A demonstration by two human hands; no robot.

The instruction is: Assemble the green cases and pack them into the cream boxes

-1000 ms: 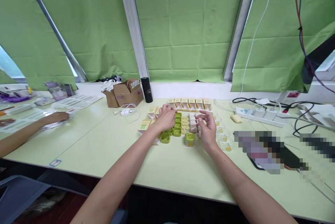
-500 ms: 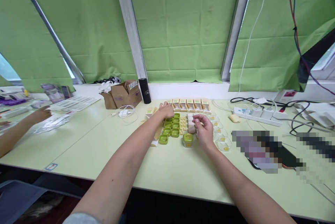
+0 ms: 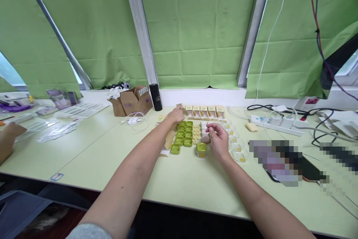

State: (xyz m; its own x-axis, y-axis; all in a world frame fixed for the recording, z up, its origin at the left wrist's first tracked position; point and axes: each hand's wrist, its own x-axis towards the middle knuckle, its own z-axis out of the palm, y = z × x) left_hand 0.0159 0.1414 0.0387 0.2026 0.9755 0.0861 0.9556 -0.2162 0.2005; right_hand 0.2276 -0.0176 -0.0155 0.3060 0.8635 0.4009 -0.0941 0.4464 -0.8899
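Note:
My left hand point(image 3: 176, 114) reaches to the far left end of a row of small tan boxes point(image 3: 205, 111) and closes its fingers on the end box point(image 3: 181, 107), which is tilted up. My right hand point(image 3: 217, 137) hovers over a column of small pink pieces point(image 3: 205, 131), thumb and forefinger pinched on one of them. Between my hands lie green square caps point(image 3: 184, 137) in two columns and small yellow tiles point(image 3: 196, 131). A clear jar with a green lid point(image 3: 201, 149) stands near my right wrist. Clear lids point(image 3: 237, 145) lie to the right.
A cardboard box point(image 3: 132, 100), a black cylinder point(image 3: 153, 96) and a white cable point(image 3: 133, 120) sit at the back left. A power strip point(image 3: 275, 123) with cables lies at the right. Another person's hand point(image 3: 9, 134) works by plastic sheets point(image 3: 57, 130) at the far left.
My left hand moved from the green caps back to the end tan box and lifted it. My right hand lowered onto the pink pieces. The other person's hand drew back to the left.

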